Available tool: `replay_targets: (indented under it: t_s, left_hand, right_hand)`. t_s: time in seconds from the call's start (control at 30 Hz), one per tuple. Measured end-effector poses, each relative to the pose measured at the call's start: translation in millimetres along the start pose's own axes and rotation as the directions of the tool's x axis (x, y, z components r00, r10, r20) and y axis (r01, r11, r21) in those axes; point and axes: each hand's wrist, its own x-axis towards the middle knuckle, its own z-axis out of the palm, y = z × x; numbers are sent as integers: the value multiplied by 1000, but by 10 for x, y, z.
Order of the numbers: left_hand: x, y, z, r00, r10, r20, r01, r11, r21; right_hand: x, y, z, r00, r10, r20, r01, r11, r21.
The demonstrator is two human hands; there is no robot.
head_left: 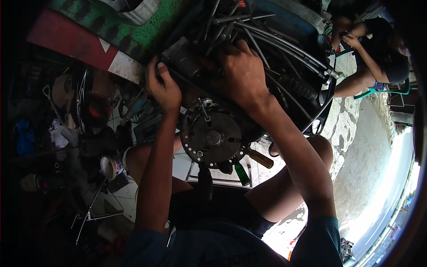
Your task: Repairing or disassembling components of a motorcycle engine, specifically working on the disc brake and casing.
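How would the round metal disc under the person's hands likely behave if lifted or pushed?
The round metal disc looks thick and solid, so probably stiff and heavy for its size. It appears mounted on a central hub, so a push would likely spin it rather than slide it. Its dark, greasy-looking face may be slippery.

Left of the round metal disc [212, 139] all sinks into murky shadow; daylight glares at lower right, and edges bend.

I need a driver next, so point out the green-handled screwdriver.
In the head view, the green-handled screwdriver lies on the tiled floor just below the round metal disc, beside a brown-handled screwdriver, between the person's knees.
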Motion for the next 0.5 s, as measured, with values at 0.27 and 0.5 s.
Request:
replay_targets:
  t_s: [0.27, 0.5]
  left_hand:
    - [-1, 2, -26, 1000, 4, 19, -5, 1000, 23]
    - [-3, -10, -23, 1000, 13, 1, -13, 999, 51]
  right_hand:
    - [-1, 161, -82, 998, 29, -56, -18, 981, 194]
    - [-66, 92, -54, 998, 42, 48, -45, 997, 55]
